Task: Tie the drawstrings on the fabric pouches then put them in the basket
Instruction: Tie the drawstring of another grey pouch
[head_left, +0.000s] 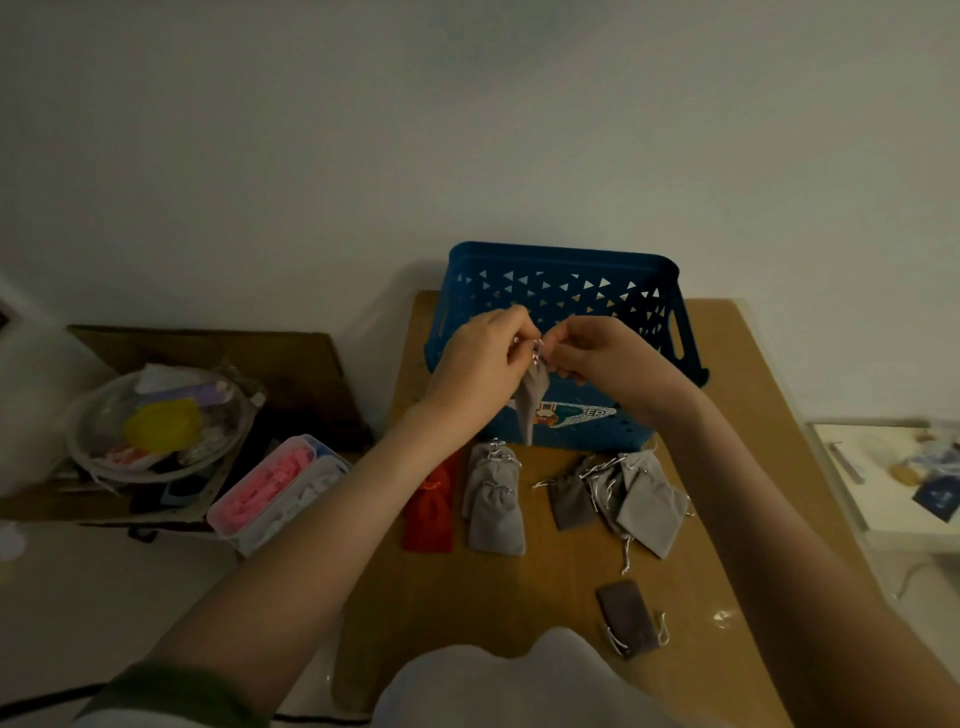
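So we've got our left hand (478, 358) and right hand (597, 353) both pinching the thin silver drawstrings (535, 345), the small grey fabric pouch (532, 402) hanging lengthwise straight below them, blue perforated plastic basket (561, 260) just beyond.

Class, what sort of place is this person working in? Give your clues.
Probably a room at home: a wooden table against a plain wall, a blue plastic basket, household clutter in a bowl alongside.
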